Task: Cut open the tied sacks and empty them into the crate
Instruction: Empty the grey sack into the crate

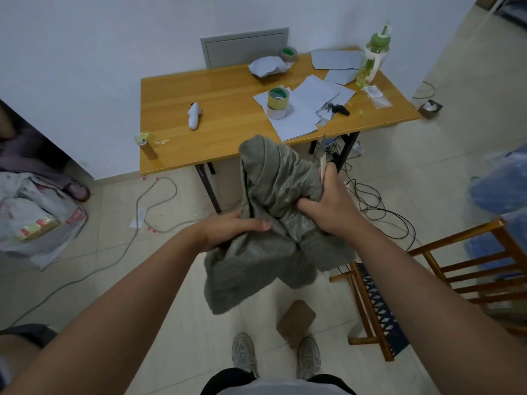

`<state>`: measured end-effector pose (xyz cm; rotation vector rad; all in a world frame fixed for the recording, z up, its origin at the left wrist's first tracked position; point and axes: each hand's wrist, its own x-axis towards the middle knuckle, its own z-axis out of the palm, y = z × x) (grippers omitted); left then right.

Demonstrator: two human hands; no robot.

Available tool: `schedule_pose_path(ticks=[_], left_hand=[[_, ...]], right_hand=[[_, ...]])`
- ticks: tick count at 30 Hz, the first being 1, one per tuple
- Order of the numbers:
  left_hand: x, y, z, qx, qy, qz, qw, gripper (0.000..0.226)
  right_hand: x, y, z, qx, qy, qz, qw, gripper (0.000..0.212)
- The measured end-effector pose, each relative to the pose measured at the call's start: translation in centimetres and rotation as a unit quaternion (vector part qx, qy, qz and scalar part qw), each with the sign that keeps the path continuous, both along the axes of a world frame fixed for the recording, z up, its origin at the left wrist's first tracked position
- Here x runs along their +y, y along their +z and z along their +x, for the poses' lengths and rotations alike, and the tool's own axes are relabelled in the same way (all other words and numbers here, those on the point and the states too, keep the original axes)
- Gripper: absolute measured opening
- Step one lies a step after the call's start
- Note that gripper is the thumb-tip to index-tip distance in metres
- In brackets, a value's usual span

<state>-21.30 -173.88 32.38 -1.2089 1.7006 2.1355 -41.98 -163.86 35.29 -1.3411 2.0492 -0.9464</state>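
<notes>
Head view: we've got the grey-green sack bunched up between our hands, left gripping its side, right clutching cloth plus scissors.

sack | grey-green cloth, crumpled, slack | held in the air in front of the table edge

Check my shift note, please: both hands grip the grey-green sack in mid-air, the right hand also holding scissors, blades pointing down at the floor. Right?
Not quite. In the head view the scissors point up, away from the floor. The rest stands: the left hand and right hand grip the grey-green sack in mid-air.
</notes>
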Motion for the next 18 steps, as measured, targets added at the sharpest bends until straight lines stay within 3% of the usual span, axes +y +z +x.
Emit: schedule_pose_path(ticks=[5,8,10,14,18], left_hand=[[0.6,-1.3,-0.7,0.115,0.15,0.067,0.98,0.076],[1.4,-1.1,-1.9,0.149,0.2,0.1,0.963,0.089],[1.7,-0.8,-2.4,0.157,0.245,0.11,0.95,0.082],[1.2,-0.3,-2.0,0.145,0.279,0.066,0.947,0.047],[0.5,0.3,-0.9,0.144,0.238,0.012,0.96,0.047]], right_hand=[[0.3,-2.2,1.6,0.211,-0.03,-0.069,0.975,0.052],[0.6,-3.6,2.3,0.244,0.029,-0.088,0.965,0.064],[0.6,-3.5,2.3,0.175,0.057,-0.057,0.981,0.061],[1.0,-1.4,0.4,-0.003,0.108,0.028,0.994,0.06],[0.6,0.7,-1.5,-0.123,0.125,0.046,0.983,0.048]])
